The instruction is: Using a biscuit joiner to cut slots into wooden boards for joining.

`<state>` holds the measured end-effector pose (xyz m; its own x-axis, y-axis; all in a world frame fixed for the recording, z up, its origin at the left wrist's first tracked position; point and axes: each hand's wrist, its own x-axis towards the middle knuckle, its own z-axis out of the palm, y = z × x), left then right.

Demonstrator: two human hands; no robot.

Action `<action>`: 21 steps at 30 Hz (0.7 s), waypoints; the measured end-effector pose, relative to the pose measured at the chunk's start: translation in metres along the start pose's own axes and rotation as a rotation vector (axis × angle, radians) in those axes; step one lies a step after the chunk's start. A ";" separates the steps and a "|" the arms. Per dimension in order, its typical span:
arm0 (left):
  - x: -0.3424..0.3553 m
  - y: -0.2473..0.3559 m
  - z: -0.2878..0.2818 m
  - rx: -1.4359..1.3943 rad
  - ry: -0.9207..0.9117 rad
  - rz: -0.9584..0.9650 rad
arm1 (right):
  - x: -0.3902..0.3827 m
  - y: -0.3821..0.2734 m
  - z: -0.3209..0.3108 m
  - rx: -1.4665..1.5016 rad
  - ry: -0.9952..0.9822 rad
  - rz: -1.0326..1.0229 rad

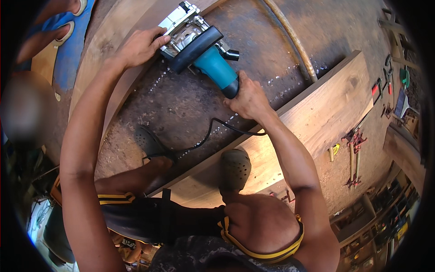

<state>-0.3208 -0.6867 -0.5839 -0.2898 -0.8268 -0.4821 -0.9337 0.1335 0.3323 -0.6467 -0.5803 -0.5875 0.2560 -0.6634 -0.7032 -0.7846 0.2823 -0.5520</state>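
A plate joiner with a teal body (215, 68), a black front handle and a silver metal fence is at the upper middle of the head view. It is held against the edge of a long wooden plank (97, 68) on the left. My left hand (141, 46) grips the metal fence end, thumb and fingers pressed on its side. Around the black rear end of the body, my right hand (250, 96) is closed. A black cord (210, 131) crosses the floor toward my feet. The joiner's blade is hidden.
Another thick plank (326, 109) lies diagonally at right, with my clog (235, 168) resting on it. A tan hose (294, 38) curves above it. Clamps (355, 156), a tape measure (335, 148) and pliers (388, 77) lie on the right. Another person's feet (65, 32) are at upper left.
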 end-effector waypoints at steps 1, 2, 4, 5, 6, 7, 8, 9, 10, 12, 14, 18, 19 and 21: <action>0.001 0.001 0.000 0.001 -0.002 0.006 | 0.001 0.002 0.000 0.003 0.004 0.004; 0.002 0.002 0.000 -0.001 0.004 0.005 | 0.002 0.005 0.002 0.000 0.023 -0.008; 0.002 0.004 0.000 0.000 0.006 0.005 | 0.003 0.006 0.002 0.002 0.041 -0.019; 0.002 0.003 -0.002 -0.003 -0.005 -0.008 | 0.003 0.005 0.002 0.009 0.039 -0.021; 0.001 0.003 -0.003 -0.007 -0.015 -0.022 | 0.003 0.003 0.001 0.016 0.037 -0.023; 0.000 0.006 -0.004 -0.005 -0.015 -0.023 | 0.003 0.004 0.002 0.017 0.037 -0.023; 0.000 0.009 -0.005 -0.011 -0.010 -0.017 | 0.003 0.004 0.002 0.018 0.045 -0.027; 0.000 0.011 -0.005 -0.017 -0.005 -0.011 | 0.004 0.004 0.002 0.018 0.052 -0.032; 0.000 0.011 -0.004 -0.019 -0.006 -0.012 | 0.005 0.004 0.003 0.017 0.050 -0.031; 0.000 0.011 -0.003 -0.017 0.006 -0.008 | 0.007 0.004 0.004 0.008 0.051 -0.007; 0.000 0.009 -0.005 -0.027 -0.007 -0.001 | 0.009 -0.001 0.003 -0.003 0.052 -0.021; -0.002 0.005 -0.003 -0.054 -0.008 0.015 | 0.012 -0.004 0.008 -0.014 0.079 -0.059; -0.002 0.005 -0.002 -0.058 -0.005 0.013 | 0.013 -0.005 0.007 -0.019 0.079 -0.060; -0.001 0.005 -0.001 -0.053 0.010 0.031 | 0.014 -0.008 0.007 0.001 0.080 -0.044</action>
<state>-0.3248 -0.6855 -0.5808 -0.3165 -0.8279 -0.4630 -0.9116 0.1305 0.3897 -0.6332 -0.5876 -0.5964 0.2439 -0.7287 -0.6400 -0.7733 0.2521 -0.5817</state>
